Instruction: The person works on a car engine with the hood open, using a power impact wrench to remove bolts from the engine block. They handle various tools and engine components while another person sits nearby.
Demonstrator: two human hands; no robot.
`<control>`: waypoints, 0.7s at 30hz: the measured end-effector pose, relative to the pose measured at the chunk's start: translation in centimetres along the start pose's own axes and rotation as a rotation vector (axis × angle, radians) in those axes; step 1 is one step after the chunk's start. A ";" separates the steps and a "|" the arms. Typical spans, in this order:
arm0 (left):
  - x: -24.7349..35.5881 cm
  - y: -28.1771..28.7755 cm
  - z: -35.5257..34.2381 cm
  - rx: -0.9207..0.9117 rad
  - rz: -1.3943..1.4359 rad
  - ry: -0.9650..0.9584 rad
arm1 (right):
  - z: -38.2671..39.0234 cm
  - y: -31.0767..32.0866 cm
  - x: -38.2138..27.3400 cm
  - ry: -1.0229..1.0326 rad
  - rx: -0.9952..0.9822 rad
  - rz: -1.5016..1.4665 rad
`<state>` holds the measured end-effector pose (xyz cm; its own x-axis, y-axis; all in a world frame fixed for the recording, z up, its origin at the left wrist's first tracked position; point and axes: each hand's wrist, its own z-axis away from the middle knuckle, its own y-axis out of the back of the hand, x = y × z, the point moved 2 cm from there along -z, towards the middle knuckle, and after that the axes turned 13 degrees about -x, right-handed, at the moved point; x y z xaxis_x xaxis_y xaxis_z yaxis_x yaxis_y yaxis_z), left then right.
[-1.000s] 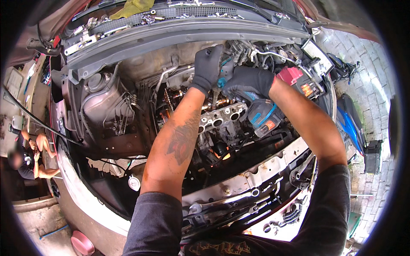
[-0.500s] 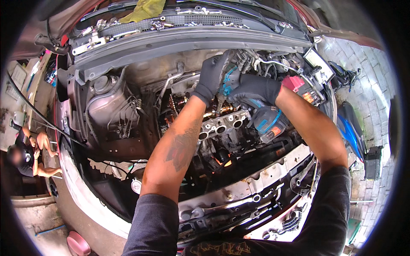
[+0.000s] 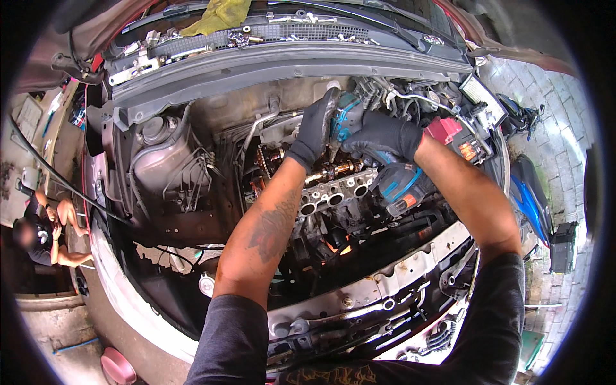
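My right hand (image 3: 388, 135), in a black glove, grips the handle of a blue and black cordless impact driver (image 3: 405, 183). Against the left side of the tool's head lies my gloved left hand (image 3: 314, 123), its fingers upward and together, steadying it. Their tips are partly hidden. The driver's nose points down at the opened engine (image 3: 333, 196), where a camshaft (image 3: 333, 172) and round ports show. Exactly what the tip touches is too small to tell.
Loose bolts and metal parts lie on the cowl (image 3: 308, 31) beside a yellow cloth (image 3: 221, 14). The front crossmember (image 3: 378, 276) spans the near side. A red cover (image 3: 444, 130) sits right of the tool. Far left, another person (image 3: 48, 231) sits apart.
The engine bay sits slightly differently in view. The driver's head shows more between my hands, and my left hand has tilted a little. Both hands stay at the tool.
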<state>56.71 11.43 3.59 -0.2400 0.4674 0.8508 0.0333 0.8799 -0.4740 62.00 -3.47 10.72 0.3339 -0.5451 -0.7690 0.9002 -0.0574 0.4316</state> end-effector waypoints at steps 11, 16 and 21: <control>-1.7 1.4 -0.6 0.004 0.009 0.049 | -1.1 -0.1 1.2 -0.088 -0.074 -0.286; -1.2 2.0 -1.4 0.045 -0.284 -0.186 | -1.8 0.2 0.3 -0.177 -0.073 -0.223; 0.7 0.9 -1.6 0.058 -0.347 -0.189 | -3.8 2.2 1.2 -0.186 -0.172 0.270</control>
<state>58.10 12.65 4.12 -0.4015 0.1141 0.9087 -0.1348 0.9740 -0.1819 65.42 -1.10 8.92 0.5233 -0.6650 -0.5328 0.8260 0.2422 0.5090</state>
